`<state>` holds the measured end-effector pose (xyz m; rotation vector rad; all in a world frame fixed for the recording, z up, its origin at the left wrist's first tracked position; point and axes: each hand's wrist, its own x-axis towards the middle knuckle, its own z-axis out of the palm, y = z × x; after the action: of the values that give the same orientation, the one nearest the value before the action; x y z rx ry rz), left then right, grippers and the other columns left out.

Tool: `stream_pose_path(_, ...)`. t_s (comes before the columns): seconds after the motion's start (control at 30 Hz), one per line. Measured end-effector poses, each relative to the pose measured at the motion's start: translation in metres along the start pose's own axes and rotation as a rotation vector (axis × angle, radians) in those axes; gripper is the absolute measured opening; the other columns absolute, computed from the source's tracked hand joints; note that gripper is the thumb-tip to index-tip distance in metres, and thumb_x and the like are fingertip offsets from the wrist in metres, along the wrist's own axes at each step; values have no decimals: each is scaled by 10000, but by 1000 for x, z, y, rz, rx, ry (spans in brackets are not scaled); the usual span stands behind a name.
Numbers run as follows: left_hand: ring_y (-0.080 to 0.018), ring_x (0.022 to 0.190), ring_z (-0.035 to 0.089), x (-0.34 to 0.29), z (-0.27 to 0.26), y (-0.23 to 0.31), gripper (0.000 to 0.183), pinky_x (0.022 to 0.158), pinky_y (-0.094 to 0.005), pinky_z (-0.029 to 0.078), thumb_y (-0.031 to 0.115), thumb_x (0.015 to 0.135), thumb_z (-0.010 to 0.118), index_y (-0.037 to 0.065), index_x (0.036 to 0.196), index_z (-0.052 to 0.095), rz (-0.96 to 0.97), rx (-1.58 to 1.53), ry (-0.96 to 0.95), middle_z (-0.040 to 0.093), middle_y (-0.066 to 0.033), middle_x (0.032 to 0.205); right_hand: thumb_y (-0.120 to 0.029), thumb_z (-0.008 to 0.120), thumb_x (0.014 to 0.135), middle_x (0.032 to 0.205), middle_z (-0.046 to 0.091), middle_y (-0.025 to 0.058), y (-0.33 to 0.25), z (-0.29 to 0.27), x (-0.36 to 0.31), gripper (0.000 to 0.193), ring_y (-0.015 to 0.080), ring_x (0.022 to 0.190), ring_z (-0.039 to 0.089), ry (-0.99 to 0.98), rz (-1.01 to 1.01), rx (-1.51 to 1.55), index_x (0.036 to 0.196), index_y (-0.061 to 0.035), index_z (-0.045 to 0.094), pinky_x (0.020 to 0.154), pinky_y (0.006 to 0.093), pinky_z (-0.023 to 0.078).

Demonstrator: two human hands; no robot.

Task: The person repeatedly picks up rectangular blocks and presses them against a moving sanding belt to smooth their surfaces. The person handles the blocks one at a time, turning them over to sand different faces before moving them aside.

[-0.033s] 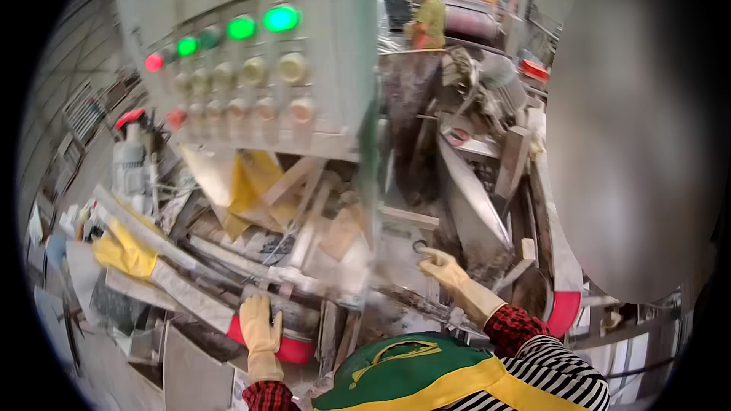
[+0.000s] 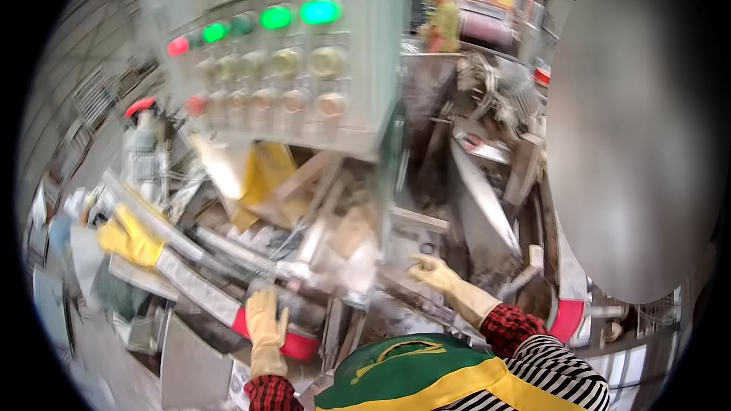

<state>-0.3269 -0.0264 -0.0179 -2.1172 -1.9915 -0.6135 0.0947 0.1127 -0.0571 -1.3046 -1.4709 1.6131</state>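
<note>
My left hand [image 2: 266, 329], in a cream rubber glove, lies with its fingers stretched out over the red-ended edge [image 2: 300, 347] of a machine frame. Nothing shows in it. My right hand [image 2: 435, 274], gloved alike, reaches forward and left with a finger extended, over the dusty machine bed. Just beyond its fingertips is a small dark ring [image 2: 428, 249], apart from the glove. Above both hands hangs a pale control box [image 2: 266, 122] with rows of buttons, its green and red lamps lit. Motion blurs part of the scene.
A yellow glove [image 2: 131, 236] rests on the curved rail at left. A slanted metal plate [image 2: 487, 194] and wooden blocks stand to the right. At the back is a person [image 2: 442, 19] in a light cap. A large blurred grey shape [image 2: 636, 129] fills the right side.
The view has shifted, so the control box and machine appear farther right. My right fingertips have drawn back slightly from the dark ring. My left hand stays at the red-ended edge.
</note>
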Motion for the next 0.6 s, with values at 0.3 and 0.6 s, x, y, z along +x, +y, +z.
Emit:
stream_pose_path(0.3, -362, 1119, 527, -7, -10, -18, 340, 993, -469, 401, 220, 762, 723, 42, 1039, 641, -205, -183, 21, 588, -159, 1201, -316, 719, 828, 1112, 684, 171, -79, 300, 115, 707, 281, 985, 670, -571, -453, -526, 1429, -67, 443, 856, 377, 524)
stream_pose_path(0.6, -351, 1132, 545, -5, 5, -28, 307, 1006, -447, 410, 192, 853, 642, 35, 1116, 615, -748, -1099, 337, 614, -172, 1170, -431, 715, 784, 1341, 540, 224, -105, 472, 93, 880, 412, 1203, 546, -506, -466, -960, 1482, -115, 281, 1014, 475, 429)
